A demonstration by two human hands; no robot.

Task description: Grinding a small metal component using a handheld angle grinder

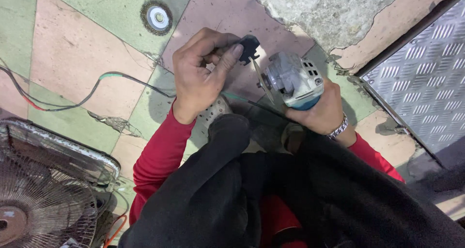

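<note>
A person crouches on a cracked floor of green and pink tiles (77, 49) and holds an angle grinder (293, 78). Everything here is told from that grinder.

Far to the left of the grinder and lower down, a metal fan (43, 190) stands at the edge. Left of the grinder, cables (72, 100) run over the floor. Up and to the left of the grinder lies a round wire brush wheel (157, 17), all alone, well apart from both hands.

Just left of the grinder is the left hand (201, 78). It is closed, and its fingers pinch a small dark tool (249, 47) that sits against the grinder's thin disc (261, 81). The grinder itself is gripped from below by the right hand (319, 110), which is wrapped tight around its body. A watch band (339, 128) shows on that wrist. So the grinder sits between the two hands, touching the right one, with the disc facing the left one.

To the right of the grinder lies a bumpy metal plate (426, 78).

I think the fingers could get cut, because they are so close to the disc's edge. If the grinder switches on, the disc would spin right by them. The small tool could slip too.
</note>
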